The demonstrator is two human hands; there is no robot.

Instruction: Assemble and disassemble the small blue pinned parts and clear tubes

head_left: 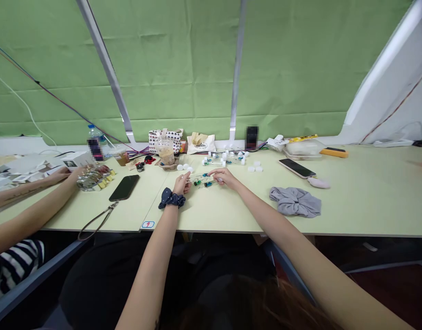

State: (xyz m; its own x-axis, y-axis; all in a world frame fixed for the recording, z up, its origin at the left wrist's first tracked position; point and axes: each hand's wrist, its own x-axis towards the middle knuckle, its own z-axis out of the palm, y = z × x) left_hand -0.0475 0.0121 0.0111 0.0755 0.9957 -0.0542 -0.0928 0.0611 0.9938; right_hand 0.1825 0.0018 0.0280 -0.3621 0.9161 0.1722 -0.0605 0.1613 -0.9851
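Note:
My left hand (pixel 182 182), with a dark dotted scrunchie (pixel 172 198) around its wrist, rests low over the table, fingers curled together. My right hand (pixel 223 177) faces it from the other side, fingers bent and thumb close to them. What either hand holds is too small to make out. Between the hands lie several thin pale sticks with coloured ends, among them a green end (pixel 197 183) and a dark blue end (pixel 208 184). Just beyond is a cluster of similar sticks with white caps (pixel 224 160). Loose white caps (pixel 185 167) lie near my left hand.
A black phone (pixel 124 188) with a strap lies left; another phone (pixel 297 168) and a grey cloth band (pixel 296 201) lie right. Behind stand an iced drink cup (pixel 166 153) and a plastic food box (pixel 303 149). At far left, another person's hands (pixel 80 173) work near clear packets.

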